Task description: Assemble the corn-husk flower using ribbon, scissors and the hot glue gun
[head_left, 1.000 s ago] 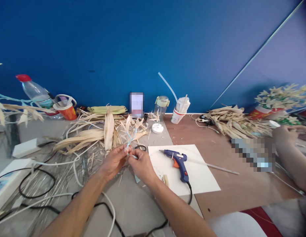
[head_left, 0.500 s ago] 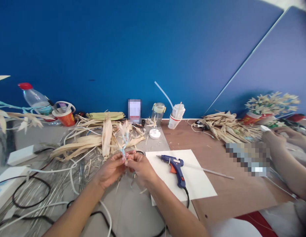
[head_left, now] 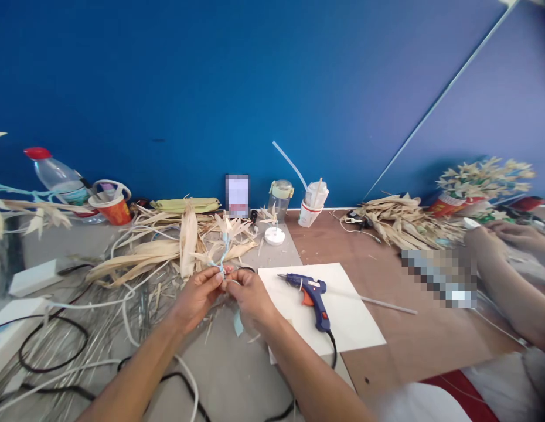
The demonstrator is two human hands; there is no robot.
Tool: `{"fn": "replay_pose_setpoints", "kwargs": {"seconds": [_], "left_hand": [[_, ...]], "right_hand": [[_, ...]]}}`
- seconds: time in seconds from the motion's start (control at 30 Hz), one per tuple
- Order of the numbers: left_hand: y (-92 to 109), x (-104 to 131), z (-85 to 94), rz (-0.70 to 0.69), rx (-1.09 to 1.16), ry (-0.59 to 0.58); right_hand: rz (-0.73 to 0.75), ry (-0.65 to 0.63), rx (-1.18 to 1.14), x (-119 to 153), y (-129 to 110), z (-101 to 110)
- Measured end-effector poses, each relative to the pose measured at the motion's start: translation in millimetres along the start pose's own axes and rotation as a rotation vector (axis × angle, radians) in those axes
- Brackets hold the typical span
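My left hand [head_left: 196, 298] is closed, thumb and fingers pinching the stem of a corn husk flower [head_left: 226, 227]. The stem [head_left: 224, 252] is wrapped in light blue and stands upright above the fingertips, pale petals at the top. Close beside it, my right hand [head_left: 251, 293] is also closed in a pinch at the stem's lower end. From under that hand hangs a light blue strip of tape [head_left: 238, 323]. My fingers hide the stem's lower part. To the right a blue glue gun [head_left: 312, 296] lies on white paper [head_left: 356, 334].
Dry corn husks [head_left: 136, 261] and tangled white and black cables [head_left: 85, 337] cover the left. Behind stand a phone [head_left: 238, 196], a lidded jar [head_left: 279, 202], a white round base [head_left: 275, 236] and paper cups [head_left: 310, 214]. At right, another person's arm [head_left: 496, 281] reaches over the table.
The light blue strip now shows more clearly below my right hand. The flower has turned slightly, leaning more to the right. Both hands stay at nearly the same spot.
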State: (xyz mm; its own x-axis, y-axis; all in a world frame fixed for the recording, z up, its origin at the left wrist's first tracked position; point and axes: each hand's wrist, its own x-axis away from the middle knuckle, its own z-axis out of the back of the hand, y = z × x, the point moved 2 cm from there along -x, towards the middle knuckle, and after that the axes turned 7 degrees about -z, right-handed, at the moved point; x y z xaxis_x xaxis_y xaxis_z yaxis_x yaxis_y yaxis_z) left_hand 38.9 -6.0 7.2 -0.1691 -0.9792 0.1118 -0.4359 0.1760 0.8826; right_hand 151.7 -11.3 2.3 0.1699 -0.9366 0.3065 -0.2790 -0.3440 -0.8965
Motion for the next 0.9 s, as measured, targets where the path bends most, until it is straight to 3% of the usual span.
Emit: {"fn": "replay_pose_setpoints", "kwargs": {"seconds": [0.1,0.2,0.37,0.5,0.6,0.7,0.8,0.9], "left_hand": [[0,0,-1.1,0.020,0.080,-0.044],[-2,0,0.3,-0.011,0.059,0.013],[-2,-2,1.7,-0.095,-0.215,0.117],[2,-2,2.5,-0.097,-0.370,0.103],[3,-3,5.1,-0.049,-0.440,0.033],[4,-4,6.8,-0.018,-0.343,-0.026],[7,-3,6.4,-0.023,-0.246,-0.029],[9,-3,6.3,-0.019,-0.225,-0.031]], "right_hand": [[-0.024,-0.045,-0.060,1,-2,-1],[-0.056,-0.034,-0.060,-2,0,1],[0.029,0.139,0.146,-6,4,7],[0.051,0.191,0.307,-6,2,9],[0.002,0.158,0.285,-4,1,8],[-0.036,0.076,0.156,0,-3,5],[-0.061,-0.034,-0.003,3,-9,3],[-0.076,-0.061,-0.043,4,-15,6]]}}
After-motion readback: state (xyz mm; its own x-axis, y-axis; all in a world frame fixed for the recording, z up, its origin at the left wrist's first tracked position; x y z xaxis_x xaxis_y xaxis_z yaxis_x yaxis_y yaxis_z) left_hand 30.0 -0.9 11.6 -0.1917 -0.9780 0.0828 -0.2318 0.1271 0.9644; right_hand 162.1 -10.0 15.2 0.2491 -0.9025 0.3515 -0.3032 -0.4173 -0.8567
